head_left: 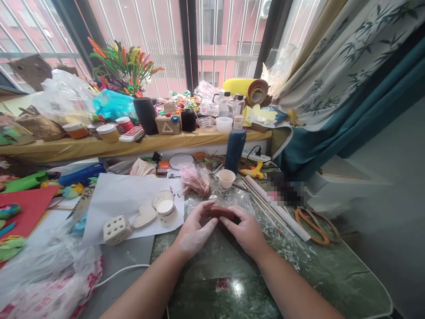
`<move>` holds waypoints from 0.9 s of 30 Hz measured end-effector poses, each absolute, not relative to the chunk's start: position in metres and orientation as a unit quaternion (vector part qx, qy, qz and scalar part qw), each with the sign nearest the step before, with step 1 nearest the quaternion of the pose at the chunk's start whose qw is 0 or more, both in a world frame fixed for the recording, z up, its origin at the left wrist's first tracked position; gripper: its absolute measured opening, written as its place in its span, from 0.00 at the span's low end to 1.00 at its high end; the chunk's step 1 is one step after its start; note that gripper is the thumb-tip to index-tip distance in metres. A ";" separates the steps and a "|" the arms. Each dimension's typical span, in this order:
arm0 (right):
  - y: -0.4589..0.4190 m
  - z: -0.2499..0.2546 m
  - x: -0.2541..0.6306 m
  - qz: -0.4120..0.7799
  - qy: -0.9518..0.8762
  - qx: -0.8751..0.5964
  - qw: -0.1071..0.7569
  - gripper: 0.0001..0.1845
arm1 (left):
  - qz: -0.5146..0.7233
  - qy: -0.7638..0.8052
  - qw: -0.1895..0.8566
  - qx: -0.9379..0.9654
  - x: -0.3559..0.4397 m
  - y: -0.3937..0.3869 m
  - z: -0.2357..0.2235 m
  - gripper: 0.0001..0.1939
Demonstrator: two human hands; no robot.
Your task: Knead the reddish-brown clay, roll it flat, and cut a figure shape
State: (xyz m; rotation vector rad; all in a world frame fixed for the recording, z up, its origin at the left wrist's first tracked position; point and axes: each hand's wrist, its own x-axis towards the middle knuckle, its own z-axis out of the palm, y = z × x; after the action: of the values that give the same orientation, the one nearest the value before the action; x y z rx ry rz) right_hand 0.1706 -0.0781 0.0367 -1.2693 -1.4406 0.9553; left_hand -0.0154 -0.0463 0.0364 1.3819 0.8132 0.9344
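Both hands hold a reddish-brown piece of clay over the green table. My left hand grips its left end, thumb in front and fingers behind. At the other end, my right hand has its thumb on the near side and its fingers curled round the back. White powder or residue coats both hands. Beyond them lies a plastic bag of brown clay, with a paper cup to its right. A clear plastic sheet is spread beneath and behind the hands.
On white paper at left sit a white dice block, a heart-shaped piece and a cup with white contents. Sticks, a yellow glue gun and scissors lie right. A dark blue cylinder stands behind.
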 end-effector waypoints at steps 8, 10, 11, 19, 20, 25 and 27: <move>-0.081 0.039 0.175 0.364 -0.555 -0.569 0.485 0.14 | 0.459 0.366 0.571 0.574 -0.019 -0.043 0.038 0.28; -0.081 0.039 0.174 0.365 -0.537 -0.559 0.517 0.18 | 0.451 0.398 0.566 0.564 -0.018 -0.042 0.036 0.27; -0.080 0.038 0.174 0.372 -0.525 -0.555 0.527 0.20 | 0.448 0.412 0.561 0.561 -0.017 -0.041 0.036 0.27; -0.076 0.024 0.173 0.477 -0.442 -0.506 0.566 0.26 | 0.390 0.378 0.603 0.585 -0.012 -0.044 0.037 0.24; -0.076 0.023 0.173 0.495 -0.427 -0.488 0.579 0.27 | 0.383 0.372 0.607 0.589 -0.013 -0.045 0.036 0.22; -0.078 0.026 0.172 0.541 -0.436 -0.439 0.569 0.31 | 0.415 0.399 0.560 0.596 -0.018 -0.045 0.036 0.15; -0.079 0.028 0.174 0.527 -0.467 -0.447 0.552 0.27 | 0.423 0.407 0.507 0.631 -0.021 -0.044 0.038 0.13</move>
State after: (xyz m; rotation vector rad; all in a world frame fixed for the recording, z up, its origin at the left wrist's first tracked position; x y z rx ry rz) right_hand 0.1741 -0.0787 0.0281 -1.0578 -1.1054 1.2462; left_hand -0.0208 -0.0436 0.0380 1.5209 0.9823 1.0208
